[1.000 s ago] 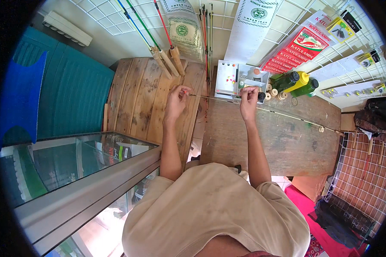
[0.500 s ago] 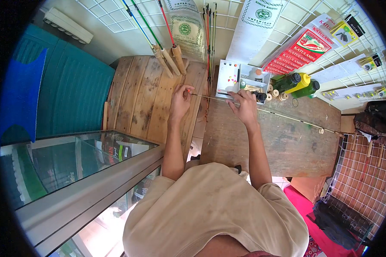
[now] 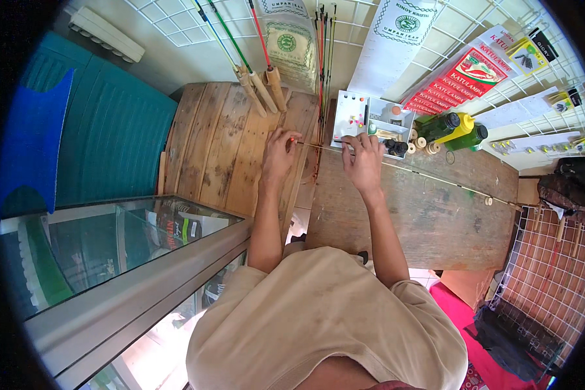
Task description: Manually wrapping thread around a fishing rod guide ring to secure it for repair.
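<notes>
A thin pale fishing rod (image 3: 429,175) lies slantwise over the brown tabletop, running from my left hand to the far right. My left hand (image 3: 279,153) is closed in a pinch at its left end, where a small orange-red spot shows by the fingertips. My right hand (image 3: 364,162) is bent over the rod a little farther right, with finger and thumb brought together on it. Any smaller item between those fingertips is too fine to make out. Just beyond the right hand sits a white compartment tray (image 3: 337,123) with small coloured pieces and little bottles.
Right of the tray stand wooden spools (image 3: 432,148) and green bottles (image 3: 476,135), one with a yellow bottle (image 3: 458,128) beside it. Cork-handled rods (image 3: 276,88) lean at the back left. A glass-topped case (image 3: 130,240) flanks my left arm. White wire grids line the wall.
My right hand has slid slightly left along the rod, toward my left hand, and its fingers have drawn closer together. The whole view has shifted a little.
</notes>
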### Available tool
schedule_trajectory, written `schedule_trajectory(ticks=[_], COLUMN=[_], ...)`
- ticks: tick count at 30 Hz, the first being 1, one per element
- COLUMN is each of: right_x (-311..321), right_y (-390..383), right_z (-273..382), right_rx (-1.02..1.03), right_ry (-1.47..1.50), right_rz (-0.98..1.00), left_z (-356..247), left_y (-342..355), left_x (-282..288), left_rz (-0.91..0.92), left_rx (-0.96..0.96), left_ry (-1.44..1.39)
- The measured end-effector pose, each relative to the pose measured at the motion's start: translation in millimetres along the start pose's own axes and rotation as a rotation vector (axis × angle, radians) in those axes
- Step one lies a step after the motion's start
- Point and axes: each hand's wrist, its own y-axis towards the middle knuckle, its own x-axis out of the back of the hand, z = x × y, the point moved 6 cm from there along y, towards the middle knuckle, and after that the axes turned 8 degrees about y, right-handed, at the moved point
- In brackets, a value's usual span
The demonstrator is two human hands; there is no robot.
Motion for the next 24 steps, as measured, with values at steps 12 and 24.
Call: schedule_trajectory(ticks=[12,24], right_x=[-73,-69], right_y=[7,-3], right_z=[30,-38], right_rx=[0.042,-0.416], right_ry=[0.395,1.017], right_rz=[0.057,-0.102], left_z=[-5,15], left_y=[4,2], left_x=[-2,-1], left_rz=[0.012,0.006], left_rx=[-0.001,0.136], left_ry=[-0.034,-0.33])
